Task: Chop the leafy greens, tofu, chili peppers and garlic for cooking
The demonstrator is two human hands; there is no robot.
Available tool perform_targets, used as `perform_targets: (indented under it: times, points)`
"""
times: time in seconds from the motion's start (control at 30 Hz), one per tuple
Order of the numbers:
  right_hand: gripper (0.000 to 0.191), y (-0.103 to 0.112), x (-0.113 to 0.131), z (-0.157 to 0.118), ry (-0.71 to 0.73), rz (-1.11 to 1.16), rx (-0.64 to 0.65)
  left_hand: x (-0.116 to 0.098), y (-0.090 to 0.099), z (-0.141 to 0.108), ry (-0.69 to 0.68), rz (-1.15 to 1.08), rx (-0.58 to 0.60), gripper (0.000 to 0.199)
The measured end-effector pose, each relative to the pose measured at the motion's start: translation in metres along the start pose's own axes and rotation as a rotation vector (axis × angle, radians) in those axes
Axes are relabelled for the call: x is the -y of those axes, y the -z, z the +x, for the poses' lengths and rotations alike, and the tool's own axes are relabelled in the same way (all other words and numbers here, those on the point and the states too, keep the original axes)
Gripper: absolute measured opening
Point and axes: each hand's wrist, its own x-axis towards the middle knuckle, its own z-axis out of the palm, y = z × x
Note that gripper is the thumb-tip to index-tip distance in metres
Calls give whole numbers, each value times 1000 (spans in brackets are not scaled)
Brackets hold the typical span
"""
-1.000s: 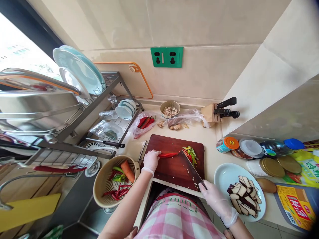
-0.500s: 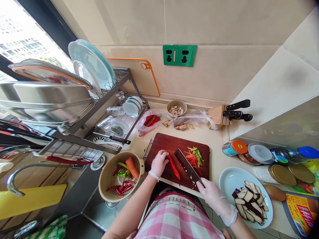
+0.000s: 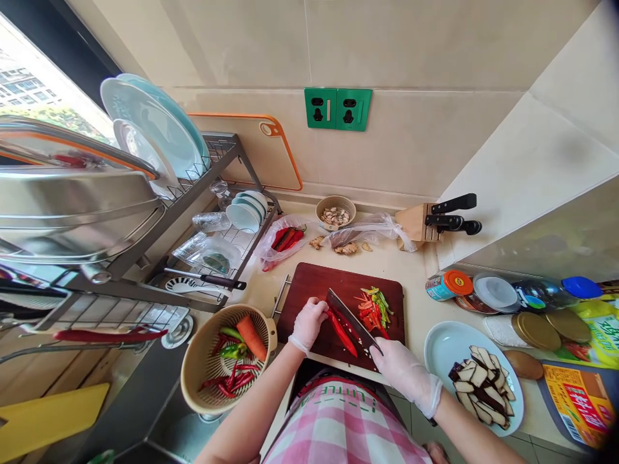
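My left hand (image 3: 309,324), in a clear plastic glove, has its fingers closed on the upper end of a long red chili pepper (image 3: 344,335). The pepper lies on a dark red-brown cutting board (image 3: 304,283). In my gloved right hand (image 3: 399,364) is a kitchen knife (image 3: 353,322) with a broad dark blade, gripped by its handle. The blade slants along the pepper's right side, its tip near my left fingers; whether it touches the pepper I cannot tell. Cut red and green pepper strips (image 3: 374,309) lie right of the blade, with small pale seeds nearby.
Left of the board, a beige basket (image 3: 188,367) holds a carrot (image 3: 251,336) and peppers. On the right stands a plate (image 3: 435,341) of sliced dark-skinned vegetable. Behind are bagged chilies (image 3: 289,238), ginger (image 3: 346,249), a garlic bowl (image 3: 335,212), a knife block (image 3: 416,223). A dish rack (image 3: 184,193) stands left.
The knife has moved left, closer to the red chili pepper and my left hand. My left hand still grips the pepper. The camera view has shifted slightly.
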Motion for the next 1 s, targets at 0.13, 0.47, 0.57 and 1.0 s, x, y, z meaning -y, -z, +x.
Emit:
perform_targets:
  times: [0.13,0.47,0.57,1.0]
  points:
    - [27,3,9,9,7,39,53,-2,1,1,25,29,39,13]
    - [31,4,31,36,-8,40,80,-2,4,0,21,34,59,16]
    - [29,-1,39,41,7,-8,11,-2,3,0,44,52,58,16]
    - [31,-14,39,44,17,-19,-89,17,-5,-25,-12,25,-85,15]
